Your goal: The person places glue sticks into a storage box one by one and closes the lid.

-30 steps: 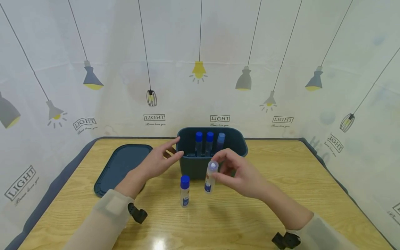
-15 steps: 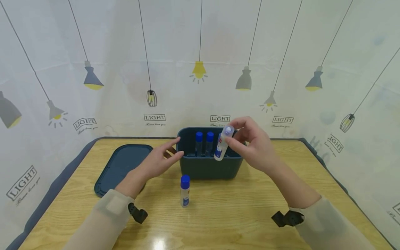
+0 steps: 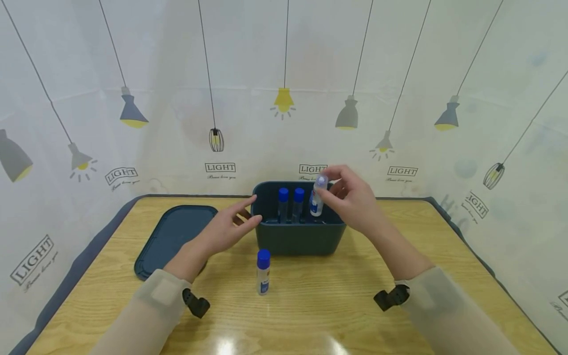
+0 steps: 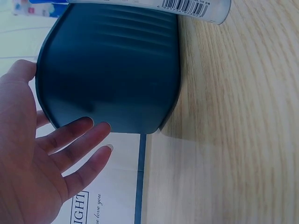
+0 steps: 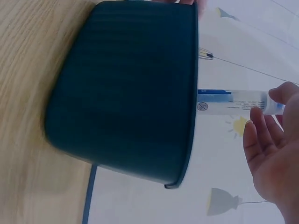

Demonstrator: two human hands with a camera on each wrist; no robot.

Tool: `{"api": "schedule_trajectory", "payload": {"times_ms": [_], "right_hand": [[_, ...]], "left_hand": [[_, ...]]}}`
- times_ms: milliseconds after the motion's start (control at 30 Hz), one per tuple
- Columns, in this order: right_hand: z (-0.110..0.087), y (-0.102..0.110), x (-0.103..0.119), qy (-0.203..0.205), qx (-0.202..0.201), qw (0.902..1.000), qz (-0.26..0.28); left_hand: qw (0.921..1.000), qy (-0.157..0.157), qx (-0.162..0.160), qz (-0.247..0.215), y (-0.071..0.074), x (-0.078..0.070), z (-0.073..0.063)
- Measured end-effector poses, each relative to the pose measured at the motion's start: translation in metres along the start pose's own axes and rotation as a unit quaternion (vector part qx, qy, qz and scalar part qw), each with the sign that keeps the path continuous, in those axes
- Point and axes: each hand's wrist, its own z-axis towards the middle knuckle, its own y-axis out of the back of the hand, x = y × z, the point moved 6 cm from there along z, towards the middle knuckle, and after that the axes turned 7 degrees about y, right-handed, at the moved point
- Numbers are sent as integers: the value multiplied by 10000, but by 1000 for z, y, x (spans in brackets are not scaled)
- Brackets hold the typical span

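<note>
My right hand [image 3: 355, 199] pinches a glue stick [image 3: 317, 199] with a translucent cap by its top, between thumb and fingers. The tube is nearly upright over the dark blue-green bin [image 3: 297, 239]; its lower end drops behind the rim in the right wrist view. Inside the bin, two glue sticks with blue caps [image 3: 282, 202] stand side by side on the left. My left hand [image 3: 224, 227] rests at the bin's left end, thumb at the rim and fingers loosely spread by the wall [image 4: 112, 70]. Another blue-capped glue stick [image 3: 263, 271] stands on the table in front.
A dark blue lid [image 3: 177, 231] lies flat on the wooden table [image 3: 310, 305], left of the bin and partly under my left forearm. Behind the table hangs a white cloth [image 3: 248, 98] printed with lamps. Each wrist wears a small black camera [image 3: 196, 302].
My right hand has carried the translucent-capped glue stick from in front of the bin up and over its rim, to the inside right. My left hand stays in place.
</note>
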Motion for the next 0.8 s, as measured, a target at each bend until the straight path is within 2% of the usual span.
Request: {"api": "schedule_trajectory", "payload": {"times_ms": [133,367,800], "right_hand": [[4,-15,-11,-212,258,9994,-49],[13,-41,-21,-308,508,9982,26],[25,-79,-26,-556,956,9934,-306]], "left_hand": [[10000,-4,-10,-12,0,0,1],[10000,-3,-7,-1,0,1,2],[10000,-22,8,-52,-1,0,2]]}}
